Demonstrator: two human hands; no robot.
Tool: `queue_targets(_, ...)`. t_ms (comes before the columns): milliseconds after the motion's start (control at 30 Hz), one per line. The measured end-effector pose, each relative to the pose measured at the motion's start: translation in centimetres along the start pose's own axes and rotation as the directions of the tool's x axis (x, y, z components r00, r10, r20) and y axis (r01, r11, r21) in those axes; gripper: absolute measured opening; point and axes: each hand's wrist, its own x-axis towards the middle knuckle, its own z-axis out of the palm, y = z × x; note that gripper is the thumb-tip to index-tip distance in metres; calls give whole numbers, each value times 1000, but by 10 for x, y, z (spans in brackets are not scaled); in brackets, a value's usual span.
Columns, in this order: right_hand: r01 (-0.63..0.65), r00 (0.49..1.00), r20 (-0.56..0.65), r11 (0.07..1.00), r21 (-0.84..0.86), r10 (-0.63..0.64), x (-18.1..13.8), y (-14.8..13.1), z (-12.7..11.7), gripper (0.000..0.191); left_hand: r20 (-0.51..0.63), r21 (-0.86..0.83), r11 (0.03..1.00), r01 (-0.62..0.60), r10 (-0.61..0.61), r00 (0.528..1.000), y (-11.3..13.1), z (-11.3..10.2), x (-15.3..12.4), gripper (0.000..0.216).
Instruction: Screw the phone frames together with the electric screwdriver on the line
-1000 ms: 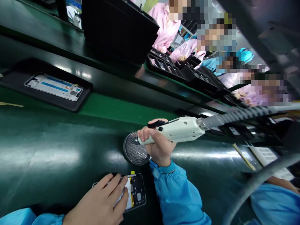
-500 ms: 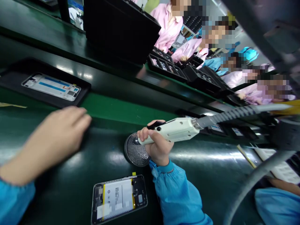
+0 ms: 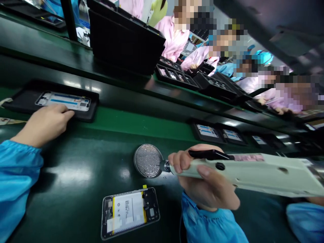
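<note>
My right hand [image 3: 202,177] is wrapped round a pale green-white electric screwdriver [image 3: 258,173] with a black lever. Its tip reaches the right side of a round dish with a dotted metal top [image 3: 149,161]. Bent fingers of my left hand [image 3: 49,123] lie at the front edge of a black tray [image 3: 95,101], beside a white phone frame [image 3: 68,100] with blue strips. Their tips are hidden, so I cannot see what they grip. An opened phone [image 3: 130,212], its white battery showing, lies nearest me on the green bench.
More black trays with phone frames [image 3: 207,131] stand along the strip to the right. A large black box [image 3: 124,37] rises behind the strip. Across the line, several people in pink and blue work beside parts trays [image 3: 174,76]. Another person's blue sleeve [image 3: 305,219] is at right.
My left hand has moved up and left to the tray. My right hand and the screwdriver have shifted right and closer to the camera, uncovering more of the dish.
</note>
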Motion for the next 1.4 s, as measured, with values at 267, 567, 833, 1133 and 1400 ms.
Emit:
queue_targets(267,-98,993,58,995,-7,98,-29,-20,-7,25,118,86,990,-110,99,988,110,-46,13,33)
queue_targets(567,-210,973,92,976,-50,214,-55,-24,-3,27,100,-181,966,-183,204,974,208,-73,-50,32)
queue_targets(833,-200,975,85,976,-86,207,-63,6,1,24,15,-428,873,-233,264,964,257,-61,-60,41)
queue_targets(1133,-237,968,59,963,-128,246,-62,13,-2,21,67,-476,857,-199,261,963,263,-49,-64,52)
queue_targets(1400,-276,957,60,955,-108,284,-64,15,-4,25,66,-477,859,-185,245,967,263,-50,-60,48)
